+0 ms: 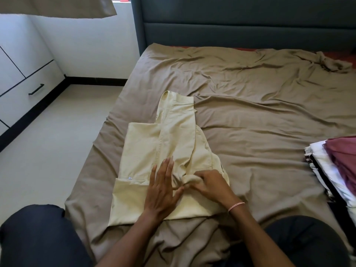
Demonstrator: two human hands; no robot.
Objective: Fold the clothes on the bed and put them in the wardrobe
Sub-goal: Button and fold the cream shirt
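Note:
A pale yellow shirt point(142, 151) lies partly folded on the brown bed sheet point(260, 112), with its collar end towards me and one sleeve laid lengthwise up the middle. My left hand point(163, 191) presses flat on the shirt with straight, spread fingers. Just right of it, my right hand point(212, 185) pinches a bunched fold of the shirt's cloth near the collar. A pink band circles my right wrist.
A stack of folded clothes point(335, 162), maroon on top of white and black, lies at the bed's right edge. The dark headboard point(240, 24) stands at the far end. White wardrobe drawers point(27, 83) with a black handle line the left wall across bare floor. My knees frame the bottom.

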